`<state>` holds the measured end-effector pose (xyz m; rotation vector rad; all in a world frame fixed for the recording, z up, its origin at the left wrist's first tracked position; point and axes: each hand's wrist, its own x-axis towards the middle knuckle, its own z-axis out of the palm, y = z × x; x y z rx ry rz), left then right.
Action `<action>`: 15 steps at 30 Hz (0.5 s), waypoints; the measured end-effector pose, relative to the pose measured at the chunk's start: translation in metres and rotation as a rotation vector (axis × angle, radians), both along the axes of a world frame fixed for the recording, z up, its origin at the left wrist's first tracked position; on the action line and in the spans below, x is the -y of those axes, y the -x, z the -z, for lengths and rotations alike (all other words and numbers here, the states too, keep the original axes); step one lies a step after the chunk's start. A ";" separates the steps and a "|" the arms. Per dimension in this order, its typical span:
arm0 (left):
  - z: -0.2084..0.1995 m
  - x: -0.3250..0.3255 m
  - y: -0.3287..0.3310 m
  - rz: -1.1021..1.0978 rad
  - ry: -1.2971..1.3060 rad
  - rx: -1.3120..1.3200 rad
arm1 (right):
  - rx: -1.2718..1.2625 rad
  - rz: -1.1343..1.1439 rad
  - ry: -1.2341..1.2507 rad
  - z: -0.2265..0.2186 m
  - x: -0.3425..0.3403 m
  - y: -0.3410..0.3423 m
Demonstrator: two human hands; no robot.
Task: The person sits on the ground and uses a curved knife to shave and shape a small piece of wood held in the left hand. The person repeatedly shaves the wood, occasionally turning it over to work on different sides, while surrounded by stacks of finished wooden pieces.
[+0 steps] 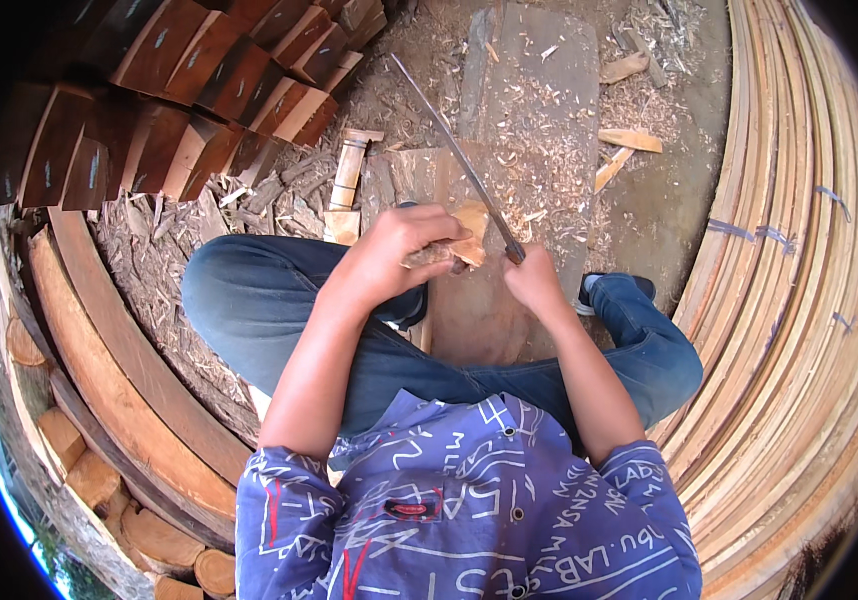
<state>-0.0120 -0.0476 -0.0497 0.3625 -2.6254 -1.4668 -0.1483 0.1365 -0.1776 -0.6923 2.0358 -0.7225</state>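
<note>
The left hand (394,250) is gripping rough wood (471,222), the right hand (532,280) a far-pointing blade (454,148) that, slipping, could cut the left.

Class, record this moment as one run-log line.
left grip: holds wood piece | right grip: holds long blade | ground: scattered shavings | right side: long wood strips

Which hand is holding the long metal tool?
The right hand: its fist closes round one end of the long metal tool, whereas the left hand holds a wood piece.
</note>
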 end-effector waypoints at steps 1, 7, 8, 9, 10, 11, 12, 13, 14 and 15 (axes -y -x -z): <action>0.001 0.001 0.000 -0.002 0.008 -0.009 | -0.016 -0.025 0.013 -0.004 0.001 0.000; 0.005 0.008 -0.007 -0.048 0.044 0.025 | 0.012 -0.023 0.003 -0.046 0.012 -0.010; 0.005 0.009 -0.008 -0.048 0.042 0.020 | 0.018 -0.005 -0.015 -0.040 0.010 -0.013; 0.006 0.009 -0.006 -0.036 0.063 -0.010 | -0.015 0.016 -0.027 -0.020 0.004 -0.014; 0.007 0.008 -0.003 -0.036 0.056 -0.030 | -0.053 0.041 -0.036 0.010 -0.006 -0.013; 0.008 0.008 -0.001 -0.039 0.053 -0.049 | -0.090 0.063 -0.040 0.028 -0.011 -0.007; 0.006 0.007 -0.002 -0.049 0.045 -0.062 | -0.050 0.069 -0.060 0.029 -0.013 -0.002; 0.004 0.008 -0.002 -0.042 0.076 -0.028 | -0.010 0.076 -0.080 0.029 -0.015 0.004; 0.000 0.008 -0.003 -0.047 0.080 -0.030 | 0.032 0.082 -0.100 0.030 -0.016 0.006; 0.002 0.010 0.001 -0.051 0.086 -0.048 | -0.015 0.086 -0.033 0.026 -0.019 0.008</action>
